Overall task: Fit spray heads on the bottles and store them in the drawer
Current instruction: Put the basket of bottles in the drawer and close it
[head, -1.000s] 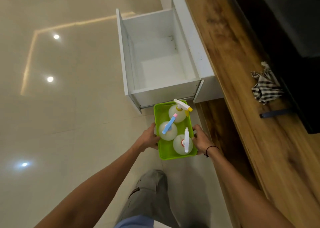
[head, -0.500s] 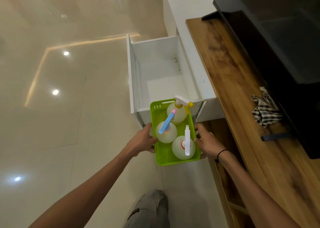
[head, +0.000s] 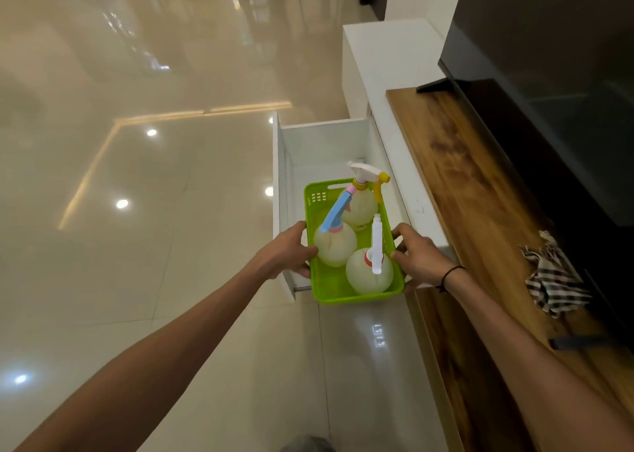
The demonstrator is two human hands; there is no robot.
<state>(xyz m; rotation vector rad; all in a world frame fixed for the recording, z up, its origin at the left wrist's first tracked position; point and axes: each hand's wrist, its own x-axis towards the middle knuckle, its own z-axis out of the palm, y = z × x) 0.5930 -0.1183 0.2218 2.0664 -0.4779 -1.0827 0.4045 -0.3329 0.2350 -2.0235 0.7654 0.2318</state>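
Writing: small print on the far bottle (head: 360,208) is too blurred to read.
Left hand (head: 291,249): arm outstretched, fingers clasping the left rim of the basket (head: 343,290).
Right hand (head: 417,256): arm outstretched, thumb over the right rim, gripping it; black band at the wrist.
Basket: green perforated plastic, rectangular, held over the near end of the open white drawer (head: 329,142).
Bottles: three round, translucent, upright in the basket, spray heads fitted: blue-pink (head: 334,209), white-yellow (head: 368,173), white (head: 376,244).
Worktop (head: 480,190): wood grain; crumpled checked cloth (head: 552,283).
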